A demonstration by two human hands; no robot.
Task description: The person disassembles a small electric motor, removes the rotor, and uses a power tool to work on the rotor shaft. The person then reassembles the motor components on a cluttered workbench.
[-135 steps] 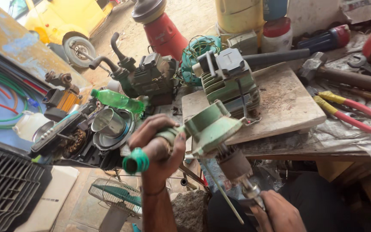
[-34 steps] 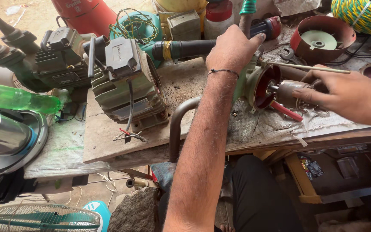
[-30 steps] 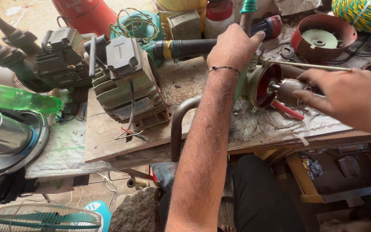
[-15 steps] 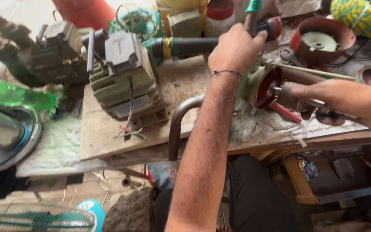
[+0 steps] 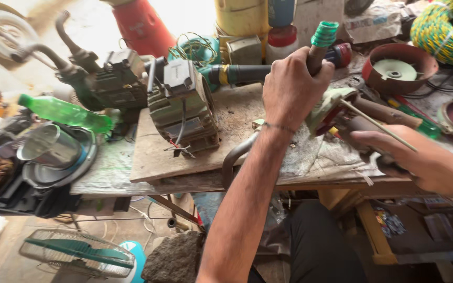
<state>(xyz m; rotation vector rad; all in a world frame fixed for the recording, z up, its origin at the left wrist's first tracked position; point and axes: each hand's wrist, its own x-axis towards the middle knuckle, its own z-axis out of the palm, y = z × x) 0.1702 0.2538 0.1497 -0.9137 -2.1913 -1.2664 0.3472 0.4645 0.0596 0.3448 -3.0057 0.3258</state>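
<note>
Left hand stays clamped on the green-tipped handle; right hand has slid back along the workbench's front edge, gripping the motor shaft.

A crumpled, greyish printed paper package lies at the far edge of the table, toward its right corner. Left of it along that far edge stand a yellow plastic canister and a white tub with a red lid.
</note>
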